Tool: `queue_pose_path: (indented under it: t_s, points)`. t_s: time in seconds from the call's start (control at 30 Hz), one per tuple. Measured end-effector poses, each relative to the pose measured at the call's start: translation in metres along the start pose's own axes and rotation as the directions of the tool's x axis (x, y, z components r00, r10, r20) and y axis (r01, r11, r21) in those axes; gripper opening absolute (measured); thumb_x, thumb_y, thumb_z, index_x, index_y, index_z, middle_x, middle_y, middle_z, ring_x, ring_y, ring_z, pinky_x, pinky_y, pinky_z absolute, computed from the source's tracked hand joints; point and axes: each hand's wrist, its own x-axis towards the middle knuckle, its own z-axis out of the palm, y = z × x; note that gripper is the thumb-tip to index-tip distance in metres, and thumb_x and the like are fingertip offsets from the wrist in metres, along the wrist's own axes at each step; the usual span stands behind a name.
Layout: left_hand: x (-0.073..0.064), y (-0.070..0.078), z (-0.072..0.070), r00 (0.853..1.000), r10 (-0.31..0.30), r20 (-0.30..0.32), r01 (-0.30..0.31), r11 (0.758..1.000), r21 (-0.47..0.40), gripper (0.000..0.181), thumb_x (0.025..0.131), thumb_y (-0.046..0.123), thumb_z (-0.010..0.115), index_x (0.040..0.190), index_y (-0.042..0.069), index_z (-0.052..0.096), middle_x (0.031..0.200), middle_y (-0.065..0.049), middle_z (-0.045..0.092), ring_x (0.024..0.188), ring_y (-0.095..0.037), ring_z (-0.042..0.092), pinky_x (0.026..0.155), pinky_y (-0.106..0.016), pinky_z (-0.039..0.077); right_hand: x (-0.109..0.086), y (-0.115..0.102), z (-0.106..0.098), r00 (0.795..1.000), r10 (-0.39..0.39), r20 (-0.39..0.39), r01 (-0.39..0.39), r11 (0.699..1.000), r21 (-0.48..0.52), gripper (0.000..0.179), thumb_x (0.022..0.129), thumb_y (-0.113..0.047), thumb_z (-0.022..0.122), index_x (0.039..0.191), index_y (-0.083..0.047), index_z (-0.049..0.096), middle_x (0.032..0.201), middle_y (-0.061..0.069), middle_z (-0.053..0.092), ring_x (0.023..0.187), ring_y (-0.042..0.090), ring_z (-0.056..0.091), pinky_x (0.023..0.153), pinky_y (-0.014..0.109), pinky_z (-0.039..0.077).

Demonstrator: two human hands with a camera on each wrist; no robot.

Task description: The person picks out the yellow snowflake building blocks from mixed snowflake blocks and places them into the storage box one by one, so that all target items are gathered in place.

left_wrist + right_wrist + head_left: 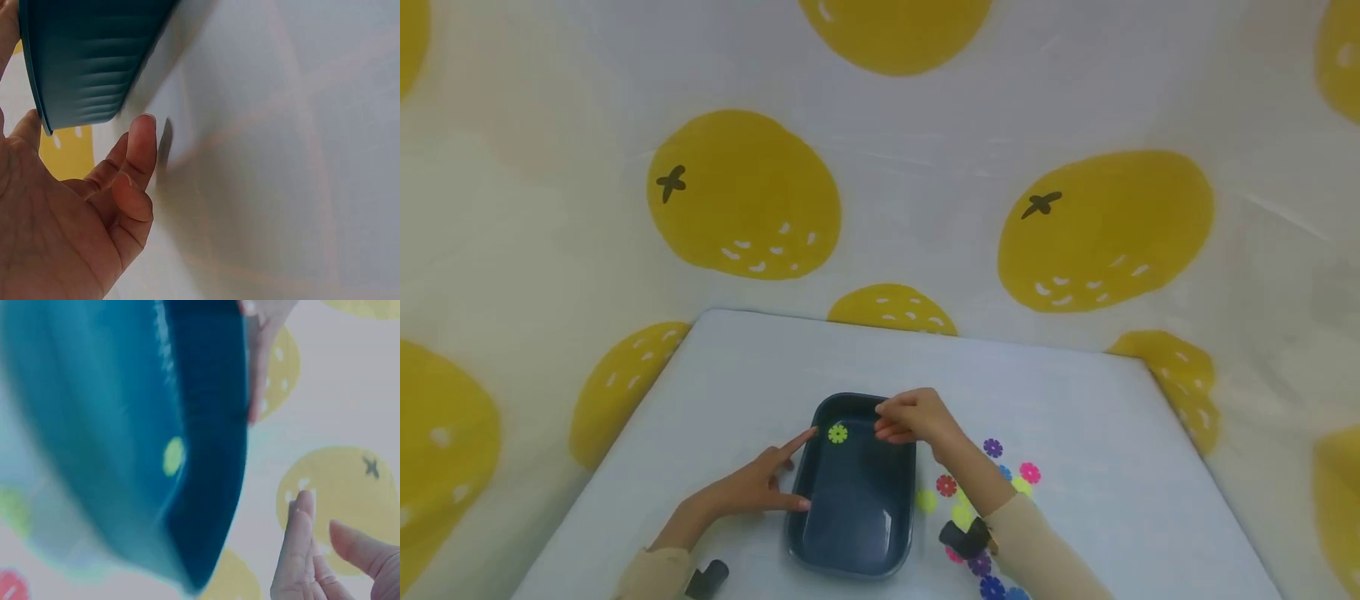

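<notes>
A dark blue-grey tray (853, 508) with raised walls stands on the table, a yellow-green flower-shaped disc (838, 433) lying in its far left part. My left hand (760, 481) rests at the tray's left rim, index finger stretched forward and thumb spread toward the near side. In the left wrist view its other fingers (140, 150) bend loosely below the ribbed outer wall. Above the tray's far right corner is my right hand (917, 417). The right wrist view shows its thumb (356, 547) apart from the fingers, with nothing between them.
Right of the tray lie several flower discs, among them a red one (947, 485), a pink one (1030, 472) and a purple one (992, 448). Some are partly hidden by the right forearm and its wrist camera (966, 537). A fruit-printed cloth (925, 208) hangs behind the white table (1075, 417).
</notes>
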Motion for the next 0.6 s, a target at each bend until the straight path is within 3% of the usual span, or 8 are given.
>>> queue_pose_path:
  t_s: [0.13, 0.3, 0.37, 0.43, 0.5, 0.6]
  points:
    - [-0.001, 0.002, -0.001, 1.000, 0.009, 0.003, -0.009, 1.000, -0.016, 0.103, 0.082, 0.042, 0.080, 0.160, 0.035, 0.012, 0.125, -0.018, 0.047, 0.085, -0.020, 0.047, 0.068, -0.030, 0.041, -0.023, 0.018, -0.038, 0.997, 0.009, -0.074, -0.013, 0.999, -0.049, 0.029, 0.095, -0.021, 0.067, 0.110, 0.004, 0.071, 0.089, 0.013, 0.075, 0.079, 0.023, 0.074, 0.074, 0.036, 0.058]
    - [-0.003, 0.000, -0.001, 1.000, 0.002, 0.000, -0.002, 1.000, -0.022, 0.103, 0.082, 0.040, 0.080, 0.159, 0.037, 0.012, 0.126, -0.019, 0.046, 0.084, -0.020, 0.047, 0.067, -0.029, 0.042, -0.052, 0.058, -0.072, 0.988, 0.053, -0.145, -0.069, 0.991, -0.113, 0.031, 0.092, -0.025, 0.071, 0.111, 0.000, 0.071, 0.092, 0.010, 0.075, 0.080, 0.022, 0.072, 0.075, 0.034, 0.058]
    - [-0.002, -0.001, -0.001, 1.000, 0.005, -0.004, -0.005, 1.000, -0.014, 0.103, 0.082, 0.040, 0.080, 0.159, 0.036, 0.012, 0.125, -0.018, 0.047, 0.084, -0.020, 0.047, 0.067, -0.029, 0.042, -0.063, 0.073, -0.086, 0.994, 0.044, -0.101, -0.060, 0.985, -0.160, 0.034, 0.091, -0.026, 0.072, 0.113, 0.000, 0.071, 0.094, 0.009, 0.075, 0.080, 0.021, 0.072, 0.075, 0.033, 0.058]
    - [-0.001, -0.002, -0.001, 1.000, 0.010, -0.008, -0.010, 1.000, -0.009, 0.103, 0.082, 0.040, 0.080, 0.159, 0.036, 0.012, 0.125, -0.018, 0.047, 0.084, -0.019, 0.048, 0.067, -0.029, 0.043, -0.073, 0.088, -0.101, 1.000, -0.009, -0.016, 0.005, 0.969, -0.247, 0.033, 0.091, -0.023, 0.072, 0.114, 0.000, 0.070, 0.094, 0.009, 0.073, 0.078, 0.019, 0.070, 0.072, 0.031, 0.057]
    - [0.001, -0.002, -0.001, 1.000, 0.011, -0.009, -0.011, 1.000, -0.008, 0.103, 0.082, 0.040, 0.080, 0.159, 0.035, 0.012, 0.126, -0.018, 0.047, 0.084, -0.019, 0.048, 0.067, -0.028, 0.043, -0.082, 0.102, -0.116, 0.994, -0.085, 0.073, 0.105, 0.933, -0.344, 0.032, 0.089, -0.020, 0.073, 0.116, -0.002, 0.070, 0.093, 0.008, 0.071, 0.078, 0.016, 0.066, 0.070, 0.027, 0.055]
    - [0.004, -0.001, 0.000, 1.000, 0.009, -0.005, -0.009, 1.000, -0.005, 0.103, 0.083, 0.039, 0.080, 0.160, 0.034, 0.012, 0.127, -0.018, 0.047, 0.085, -0.018, 0.048, 0.067, -0.028, 0.043, -0.091, 0.122, -0.135, 0.969, -0.176, 0.174, 0.237, 0.856, -0.460, 0.034, 0.087, -0.016, 0.075, 0.119, -0.008, 0.070, 0.093, 0.007, 0.064, 0.079, 0.014, 0.058, 0.069, 0.025, 0.050]
